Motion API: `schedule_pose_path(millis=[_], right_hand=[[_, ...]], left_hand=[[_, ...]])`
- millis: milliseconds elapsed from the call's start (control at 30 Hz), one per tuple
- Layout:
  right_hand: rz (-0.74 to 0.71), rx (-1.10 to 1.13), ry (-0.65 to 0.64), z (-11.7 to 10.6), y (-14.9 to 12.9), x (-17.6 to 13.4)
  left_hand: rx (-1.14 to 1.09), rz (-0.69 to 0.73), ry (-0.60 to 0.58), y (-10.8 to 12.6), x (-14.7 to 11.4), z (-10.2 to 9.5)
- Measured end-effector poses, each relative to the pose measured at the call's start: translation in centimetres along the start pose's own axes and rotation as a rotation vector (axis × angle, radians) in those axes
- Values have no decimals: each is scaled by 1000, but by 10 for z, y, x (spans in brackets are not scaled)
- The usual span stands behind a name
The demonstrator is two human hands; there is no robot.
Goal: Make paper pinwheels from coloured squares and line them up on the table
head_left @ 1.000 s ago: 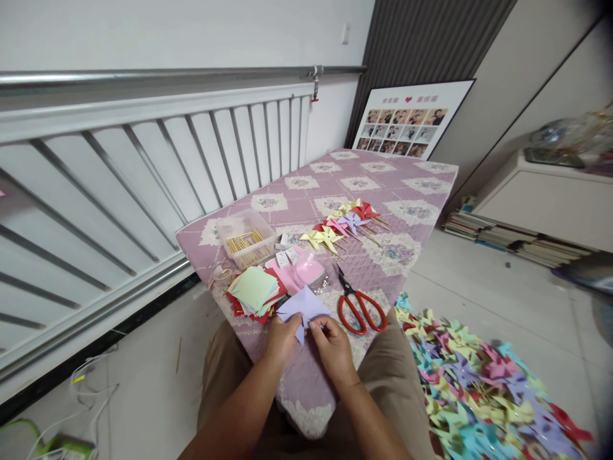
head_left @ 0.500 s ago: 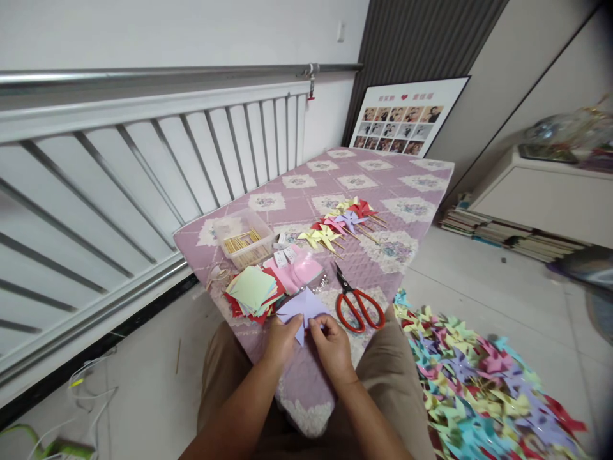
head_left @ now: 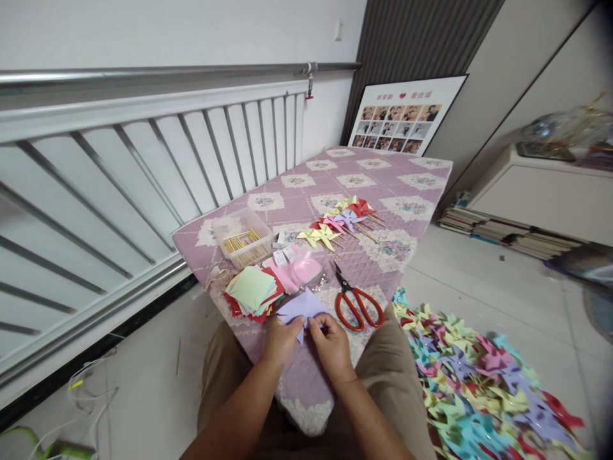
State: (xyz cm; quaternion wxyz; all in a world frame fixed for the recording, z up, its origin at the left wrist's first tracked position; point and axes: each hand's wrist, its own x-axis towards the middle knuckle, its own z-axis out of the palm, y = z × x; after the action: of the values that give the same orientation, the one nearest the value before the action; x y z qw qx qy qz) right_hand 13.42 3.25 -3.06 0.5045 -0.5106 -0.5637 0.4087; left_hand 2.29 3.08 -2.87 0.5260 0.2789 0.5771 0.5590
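A lilac paper sheet with slits cut in from its corners is pinched between my two hands over the near part of the table. My left hand grips its left side, the thumb on top. With thumb and fingers closed, my right hand holds the right side close to the middle. Scissors with red handles lie just right of my right hand. A stack of coloured paper squares, pale green on top, sits left of the sheet. Behind it are pink paper sheets in clear wrapping.
A clear plastic box of thin wooden sticks stands at the table's left edge. Several finished pinwheels lie farther back on the flowered tablecloth. A large heap of pinwheels covers the floor at right. A white radiator runs along the left.
Hardly anything differs. Both hands keep their hold on the lilac sheet, and the view has shifted very slightly.
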Motion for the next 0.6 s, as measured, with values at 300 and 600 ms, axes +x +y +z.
schedule_pose_path(millis=[300, 600], right_hand=[[19, 43, -51, -1, 0, -2], [48, 159, 103, -8, 4, 1]], left_hand=[[0, -17, 58, 9, -4, 2], [-262, -44, -23, 19, -2, -8]])
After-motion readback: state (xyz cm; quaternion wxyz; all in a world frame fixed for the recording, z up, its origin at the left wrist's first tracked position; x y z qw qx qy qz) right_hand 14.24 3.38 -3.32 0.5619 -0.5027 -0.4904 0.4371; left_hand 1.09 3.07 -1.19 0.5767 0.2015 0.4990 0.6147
